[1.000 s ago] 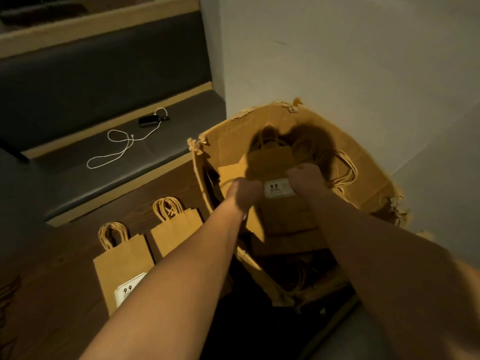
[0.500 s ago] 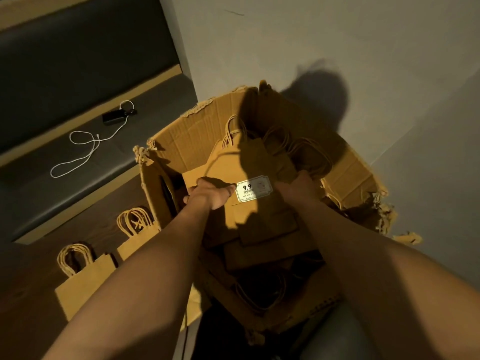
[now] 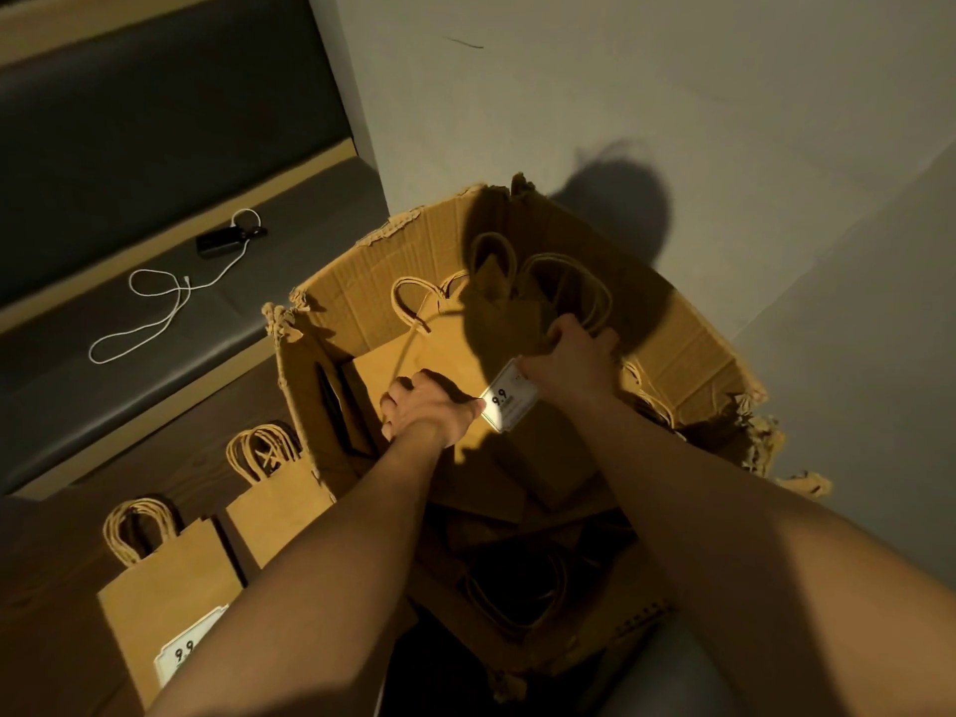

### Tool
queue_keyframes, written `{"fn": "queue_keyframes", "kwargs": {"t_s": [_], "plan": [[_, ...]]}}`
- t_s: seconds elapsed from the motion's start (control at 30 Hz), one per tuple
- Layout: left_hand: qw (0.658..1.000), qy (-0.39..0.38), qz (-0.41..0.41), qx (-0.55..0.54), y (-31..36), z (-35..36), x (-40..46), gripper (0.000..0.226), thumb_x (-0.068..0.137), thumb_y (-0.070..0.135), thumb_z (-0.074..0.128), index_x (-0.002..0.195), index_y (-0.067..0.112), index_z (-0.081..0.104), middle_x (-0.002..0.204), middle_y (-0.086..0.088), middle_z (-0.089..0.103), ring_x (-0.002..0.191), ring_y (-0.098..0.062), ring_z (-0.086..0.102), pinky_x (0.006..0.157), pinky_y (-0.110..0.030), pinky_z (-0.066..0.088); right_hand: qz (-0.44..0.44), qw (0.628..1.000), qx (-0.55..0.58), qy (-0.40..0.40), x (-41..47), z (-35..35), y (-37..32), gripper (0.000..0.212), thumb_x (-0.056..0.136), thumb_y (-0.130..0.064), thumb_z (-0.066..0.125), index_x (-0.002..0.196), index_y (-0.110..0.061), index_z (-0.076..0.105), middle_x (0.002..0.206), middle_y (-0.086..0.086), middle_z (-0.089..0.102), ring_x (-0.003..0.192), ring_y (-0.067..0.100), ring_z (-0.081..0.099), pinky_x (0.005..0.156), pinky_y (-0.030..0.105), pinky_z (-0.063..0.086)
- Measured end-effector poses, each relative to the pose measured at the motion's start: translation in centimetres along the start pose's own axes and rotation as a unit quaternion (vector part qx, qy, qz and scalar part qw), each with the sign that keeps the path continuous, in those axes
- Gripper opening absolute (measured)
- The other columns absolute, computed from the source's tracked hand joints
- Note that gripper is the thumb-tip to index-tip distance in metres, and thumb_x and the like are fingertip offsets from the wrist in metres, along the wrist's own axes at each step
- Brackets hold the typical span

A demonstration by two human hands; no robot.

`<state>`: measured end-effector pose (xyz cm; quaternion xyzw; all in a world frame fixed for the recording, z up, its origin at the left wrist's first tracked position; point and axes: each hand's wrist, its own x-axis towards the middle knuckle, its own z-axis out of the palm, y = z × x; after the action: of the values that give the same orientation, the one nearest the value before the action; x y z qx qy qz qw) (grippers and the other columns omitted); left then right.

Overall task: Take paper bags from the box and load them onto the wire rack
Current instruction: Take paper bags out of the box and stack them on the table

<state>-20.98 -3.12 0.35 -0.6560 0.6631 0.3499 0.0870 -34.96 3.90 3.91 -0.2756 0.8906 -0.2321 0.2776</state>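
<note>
both hands inside the torn box (image 3: 362, 282): left hand (image 3: 429, 411) and right hand (image 3: 574, 359) each grip the paper bags (image 3: 445, 354).

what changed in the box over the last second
The right hand moved up the tagged paper bag toward its handles, tilting the price tag. The left hand still grips the bag's left edge. Two bags outside the cardboard box stayed put.

This looks like a shop or café corner, though dim light leaves it uncertain: brown paper carrier bags (image 3: 170, 587) carry white "9.9" price labels (image 3: 178, 654), and a grey padded bench with wooden trim (image 3: 155, 364) lines the wall.
</note>
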Motion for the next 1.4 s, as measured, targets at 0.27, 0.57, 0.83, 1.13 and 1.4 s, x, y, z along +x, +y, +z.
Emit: {"fn": "queue_keyframes", "kwargs": {"t_s": [0.27, 0.57, 0.83, 1.13, 1.4], "plan": [[0.999, -0.022, 0.031, -0.013, -0.7, -0.5, -0.6, 0.085, 0.083, 0.057, 0.068, 0.149, 0.018, 0.031, 0.155, -0.010, 0.029, 0.144, -0.035, 0.022, 0.115, -0.045, 0.028, -0.032, 0.980, 0.077, -0.179, -0.5, -1.4, -1.1, 0.044, 0.087, -0.011, 0.069, 0.128, -0.014, 0.054, 0.122, 0.007, 0.062, 0.105, 0.024, 0.061, 0.087, 0.035, 0.049], [0.966, -0.028, 0.041, -0.253, -1.1, -1.4, -0.2, 0.132, 0.036, 0.090, 0.073, 0.127, -0.003, 0.050, 0.123, -0.029, 0.060, 0.107, -0.047, 0.060, 0.084, -0.053, 0.055, -0.075, 0.982, 0.139, -0.102, -1.3, -3.2, -0.7, 0.048, 0.088, -0.017, 0.069, 0.133, -0.018, 0.055, 0.125, 0.002, 0.061, 0.110, 0.022, 0.062, 0.098, 0.045, 0.051], [0.891, 0.045, 0.067, -0.448, -0.9, -6.3, -3.4, 0.140, 0.052, 0.075, 0.080, 0.155, 0.036, -0.008, 0.161, -0.008, 0.017, 0.144, -0.036, 0.025, 0.117, -0.056, 0.024, -0.047, 0.949, 0.292, -0.110, -1.9, -9.9, -1.0, 0.029, 0.086, -0.011, 0.072, 0.114, -0.012, 0.065, 0.098, 0.010, 0.075, 0.093, 0.031, 0.071, 0.083, 0.044, 0.058], [0.779, -0.044, 0.150, -0.608, -2.6, -12.3, -6.0, 0.030, 0.089, 0.002, 0.066, 0.119, 0.003, 0.065, 0.096, -0.009, 0.075, 0.078, -0.018, 0.074, 0.063, -0.031, 0.060, -0.071, 0.898, 0.425, -0.088, -4.2, -9.6, -5.4, 0.022, 0.089, -0.002, 0.061, 0.109, -0.010, 0.068, 0.096, 0.017, 0.074, 0.087, 0.034, 0.072, 0.071, 0.045, 0.059], [0.798, -0.026, 0.071, -0.598, -12.4, -18.1, -7.3, 0.029, 0.091, 0.016, 0.068, 0.118, 0.008, 0.062, 0.094, -0.008, 0.076, 0.078, -0.024, 0.073, 0.070, -0.039, 0.061, -0.196, 0.930, 0.293, -0.105, -7.5, -3.5, -14.0, 0.019, 0.083, -0.015, 0.074, 0.098, -0.009, 0.063, 0.098, 0.009, 0.068, 0.093, 0.026, 0.065, 0.082, 0.040, 0.055]]}}
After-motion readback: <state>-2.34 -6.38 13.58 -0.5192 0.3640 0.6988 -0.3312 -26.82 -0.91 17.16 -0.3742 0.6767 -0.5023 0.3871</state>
